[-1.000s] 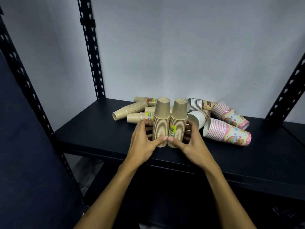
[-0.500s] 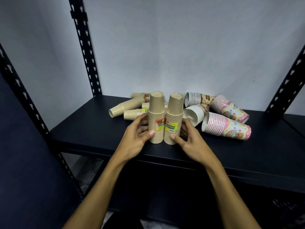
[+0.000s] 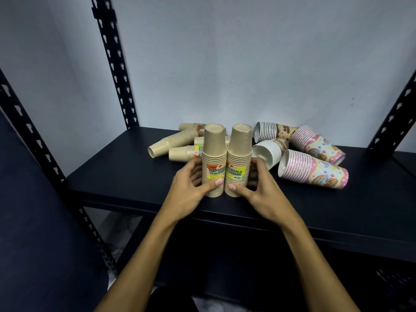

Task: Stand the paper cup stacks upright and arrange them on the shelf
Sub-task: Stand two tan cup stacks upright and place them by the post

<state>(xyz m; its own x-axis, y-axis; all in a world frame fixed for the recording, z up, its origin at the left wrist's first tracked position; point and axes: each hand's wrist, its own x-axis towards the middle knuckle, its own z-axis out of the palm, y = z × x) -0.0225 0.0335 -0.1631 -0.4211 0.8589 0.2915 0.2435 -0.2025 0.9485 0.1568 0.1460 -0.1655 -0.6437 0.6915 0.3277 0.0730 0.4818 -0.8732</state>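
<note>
Stacks turned labels forward, black shelf

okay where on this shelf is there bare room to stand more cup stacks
Bare shelf lies left of the left hand, toward the upright post, and along the front right beyond the pink stacks. Behind the two standing brown stacks it is crowded.

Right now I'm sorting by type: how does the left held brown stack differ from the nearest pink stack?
The brown stack stands upright, bases up; the pink stack lies on its side. Brown is plain kraft and narrower; pink is wider with cartoon prints. The left hand grips the brown one; nothing touches pink. Both rest on the shelf.
</note>
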